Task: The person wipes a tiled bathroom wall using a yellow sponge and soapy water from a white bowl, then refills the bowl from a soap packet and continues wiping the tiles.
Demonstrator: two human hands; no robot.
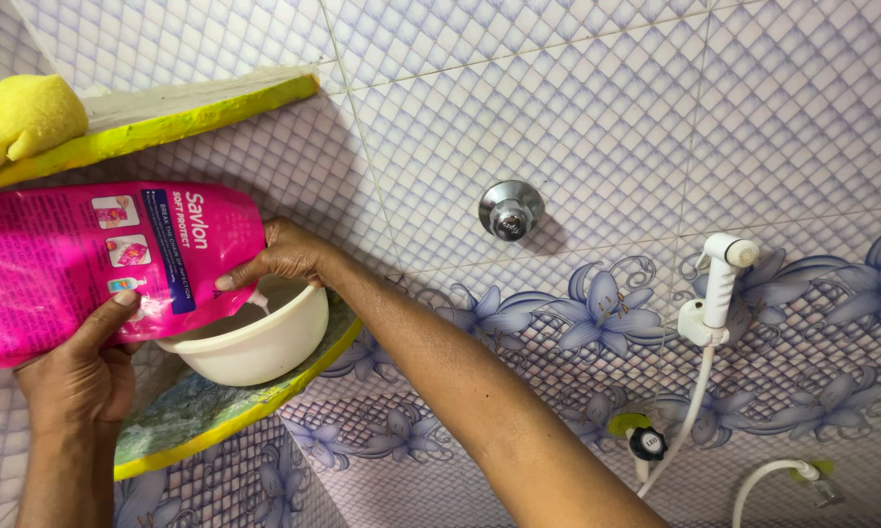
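A glossy pink plastic refill pouch (98, 269) lies tipped on its side, its spout corner over a round cream plastic bowl (260, 342), a thin white stream running down; the bowl sits on a yellow-edged corner shelf (225, 416)

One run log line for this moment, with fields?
left hand: holds pink pouch | right hand: tilts spout | white liquid into bowl
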